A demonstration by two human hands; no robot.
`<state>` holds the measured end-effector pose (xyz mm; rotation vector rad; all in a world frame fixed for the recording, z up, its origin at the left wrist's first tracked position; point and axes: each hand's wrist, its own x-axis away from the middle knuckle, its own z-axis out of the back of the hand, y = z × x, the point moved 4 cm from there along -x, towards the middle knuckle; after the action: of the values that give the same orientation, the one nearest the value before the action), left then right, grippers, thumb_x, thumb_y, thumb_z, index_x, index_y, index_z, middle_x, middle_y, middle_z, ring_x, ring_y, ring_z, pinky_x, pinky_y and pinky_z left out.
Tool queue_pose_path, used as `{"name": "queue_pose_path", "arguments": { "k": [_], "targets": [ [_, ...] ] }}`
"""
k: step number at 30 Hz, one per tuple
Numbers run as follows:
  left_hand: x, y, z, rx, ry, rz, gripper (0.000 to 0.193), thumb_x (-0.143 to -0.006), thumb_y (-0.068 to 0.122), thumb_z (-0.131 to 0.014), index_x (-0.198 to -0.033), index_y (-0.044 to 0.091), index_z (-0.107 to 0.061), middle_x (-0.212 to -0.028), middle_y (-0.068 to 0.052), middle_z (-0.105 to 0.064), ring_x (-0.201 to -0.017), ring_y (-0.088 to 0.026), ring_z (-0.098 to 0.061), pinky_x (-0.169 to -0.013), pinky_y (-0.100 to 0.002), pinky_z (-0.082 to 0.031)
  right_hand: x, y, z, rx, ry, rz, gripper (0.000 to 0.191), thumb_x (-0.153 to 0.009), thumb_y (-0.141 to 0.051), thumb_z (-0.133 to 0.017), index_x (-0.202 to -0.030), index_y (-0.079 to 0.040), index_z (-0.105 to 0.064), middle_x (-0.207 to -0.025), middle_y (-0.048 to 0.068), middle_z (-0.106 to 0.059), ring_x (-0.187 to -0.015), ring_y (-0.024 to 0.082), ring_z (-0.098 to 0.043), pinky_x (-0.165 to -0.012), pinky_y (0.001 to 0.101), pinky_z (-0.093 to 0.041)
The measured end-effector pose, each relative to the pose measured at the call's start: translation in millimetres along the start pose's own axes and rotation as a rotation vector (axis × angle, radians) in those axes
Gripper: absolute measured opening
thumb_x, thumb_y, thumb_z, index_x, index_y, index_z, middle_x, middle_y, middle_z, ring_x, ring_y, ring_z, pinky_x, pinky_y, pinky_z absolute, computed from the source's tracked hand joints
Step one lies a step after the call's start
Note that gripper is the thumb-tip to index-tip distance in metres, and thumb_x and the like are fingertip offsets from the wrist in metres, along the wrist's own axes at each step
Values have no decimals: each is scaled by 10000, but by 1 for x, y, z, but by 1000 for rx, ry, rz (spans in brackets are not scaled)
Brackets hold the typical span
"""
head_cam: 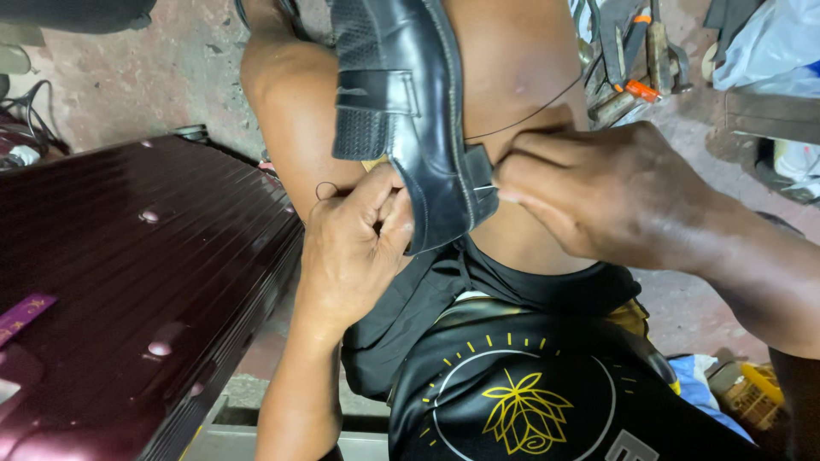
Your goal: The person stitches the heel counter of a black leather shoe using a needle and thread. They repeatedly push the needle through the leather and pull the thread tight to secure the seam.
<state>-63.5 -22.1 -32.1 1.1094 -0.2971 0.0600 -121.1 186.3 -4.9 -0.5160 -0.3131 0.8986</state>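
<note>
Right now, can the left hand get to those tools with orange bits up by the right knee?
Probably not easily. The left hand grips the black shoe, and the shoe and right hand lie between it and the tools.

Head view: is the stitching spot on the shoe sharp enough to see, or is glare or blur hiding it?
Head view: the black shoe is sharp, with soft sheen on the leather; the needle by the right hand shows as a thin glint; the thread is crisp; the left hand is in focus; the maroon suitcase carries mild glare.
</note>
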Motion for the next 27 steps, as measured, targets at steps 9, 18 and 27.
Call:
{"name": "queue_pose_path", "arguments": {
  "k": [9, 18, 27],
  "targets": [
    [0, -18, -8, 43, -78, 55, 245, -856, -39, -639, -1085, 43, -670, -624, -53, -460, -541, -146, -464, -595, -285, -467, 3, -3, -2, 29, 72, 53, 122, -835, -5, -688, -918, -50, -610, -874, 82, -631, -763, 241, -687, -607, 369, -548],
    [-5, -20, -8, 209, -153, -67, 156, -927, -26, -641, -1074, 25, -635, -715, -46, -558, -616, -141, -516, -646, -278, -486, 5, -4, -5, 66, 83, 86, 130, -831, -14, -705, -931, -34, -624, -899, 95, -642, -781, 235, -694, -608, 361, -543],
    [-8, -17, -7, 64, -223, 65, 99, -900, 23, -625, -981, 29, -682, -616, -96, -570, -525, -194, -536, -571, -305, -478, -3, -19, 4, 185, 56, 76, 165, -794, -73, -661, -942, -22, -608, -909, 112, -624, -783, 239, -669, -627, 350, -540]
  ]
}}
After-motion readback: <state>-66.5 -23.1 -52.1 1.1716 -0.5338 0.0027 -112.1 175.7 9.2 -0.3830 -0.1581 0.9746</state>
